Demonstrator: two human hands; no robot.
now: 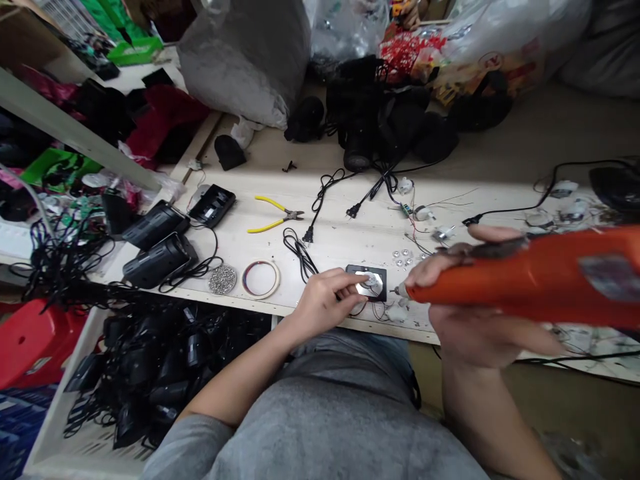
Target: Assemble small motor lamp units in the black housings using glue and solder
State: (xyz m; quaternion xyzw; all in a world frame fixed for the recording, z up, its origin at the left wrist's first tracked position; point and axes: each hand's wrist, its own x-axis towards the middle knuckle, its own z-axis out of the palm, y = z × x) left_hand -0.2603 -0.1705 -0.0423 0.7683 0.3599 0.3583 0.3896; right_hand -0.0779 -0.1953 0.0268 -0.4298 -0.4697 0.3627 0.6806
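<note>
My left hand [327, 300] pinches a small silver round part on a black square plate [379, 275] at the near edge of the wooden table [500, 153]. An orange electric screwdriver [525, 277] is gripped in my right hand [480, 313], lying level with its tip pointing left at the plate, about touching it. Thin wires trail from under the plate. Small clear lenses [404, 256] and white parts lie just behind it.
Yellow-handled pliers [273, 215], a tape ring [261, 278], a dish of screws [223, 279], black housings [159, 250] and power cords [325, 200] lie on the table. Black lamps and bags pile at the back. A tray of black units [150, 373] sits below left.
</note>
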